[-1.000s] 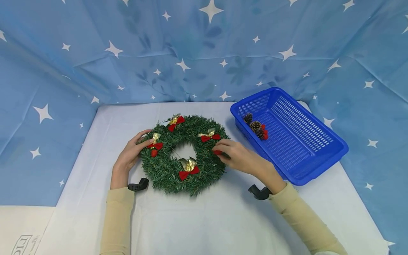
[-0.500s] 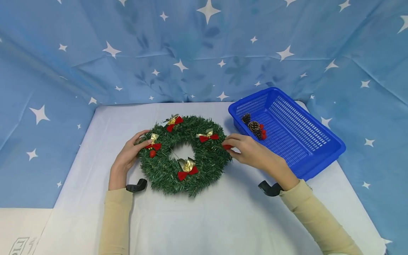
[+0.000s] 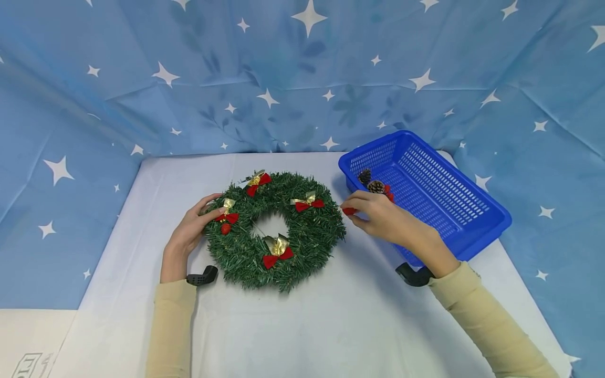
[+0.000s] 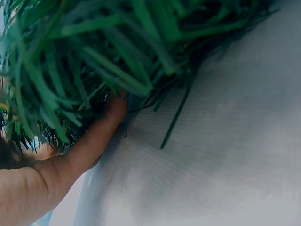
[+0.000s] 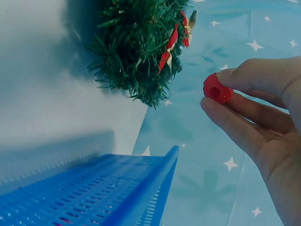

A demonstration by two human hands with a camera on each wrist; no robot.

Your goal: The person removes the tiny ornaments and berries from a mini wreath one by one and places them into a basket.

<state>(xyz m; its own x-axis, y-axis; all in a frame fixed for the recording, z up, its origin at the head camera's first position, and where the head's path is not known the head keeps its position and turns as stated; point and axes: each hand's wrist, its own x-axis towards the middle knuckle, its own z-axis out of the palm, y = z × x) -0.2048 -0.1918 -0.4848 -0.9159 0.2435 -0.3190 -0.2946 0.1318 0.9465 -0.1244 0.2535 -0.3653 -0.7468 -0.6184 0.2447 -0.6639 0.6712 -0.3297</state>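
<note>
A green wreath point(image 3: 309, 247) lies on the white table, with several red-and-gold bows point(image 3: 278, 257) around it. One red berry point(image 3: 226, 229) sits on its left side. My left hand point(image 3: 186, 228) grips the wreath's left edge beside a bow; in the left wrist view a digit point(image 4: 96, 141) is tucked beneath the green strands. Just off the wreath's right side, my right hand point(image 3: 385, 220) pinches a small red berry point(image 5: 217, 88) between thumb and fingertips. A dark hole shows in this berry in the right wrist view.
A blue perforated basket point(image 3: 489, 207) stands at the right, beyond my right hand. Pine cones point(image 3: 376, 187) and red berries point(image 3: 388, 192) lie in its near left corner, partly hidden by that hand. A blue starred cloth point(image 3: 283, 68) hangs behind the table.
My right hand has moved right, from over the wreath's right side toward the basket, still pinching the red berry. My left hand keeps its grip on the wreath.
</note>
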